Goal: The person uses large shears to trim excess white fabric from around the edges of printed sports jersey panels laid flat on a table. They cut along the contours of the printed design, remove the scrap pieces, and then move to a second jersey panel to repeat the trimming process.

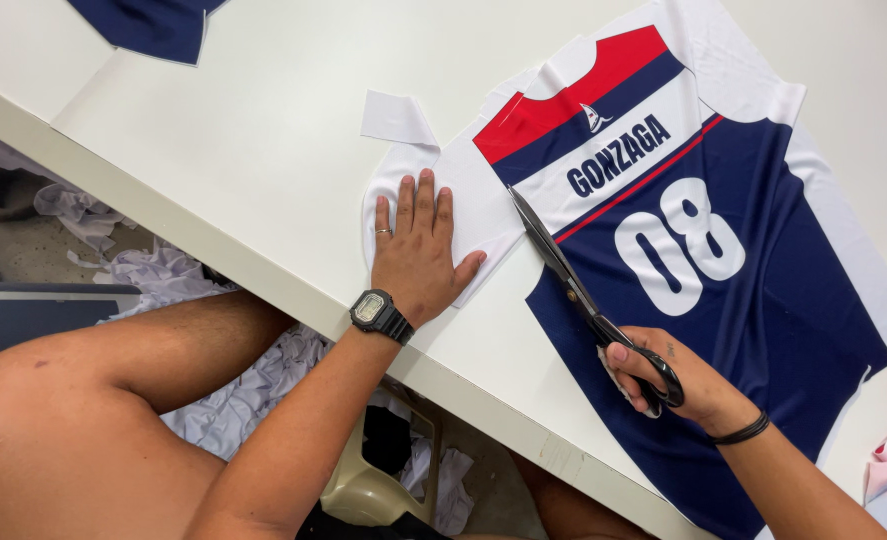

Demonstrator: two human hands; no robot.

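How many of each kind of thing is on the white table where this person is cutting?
Printed jersey panel, navy, red and white: 1
Scissors, in the right hand: 1
Loose white scrap: 1
Navy fabric piece at the table's far corner: 1
Total: 4
The left hand presses the panel's white margin flat.

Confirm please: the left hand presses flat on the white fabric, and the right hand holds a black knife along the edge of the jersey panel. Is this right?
Not quite. The right hand holds black scissors, not a knife; the head view shows the handle loops around the fingers and the blades along the edge of the jersey panel. The rest stands: the left hand presses flat on the white fabric.
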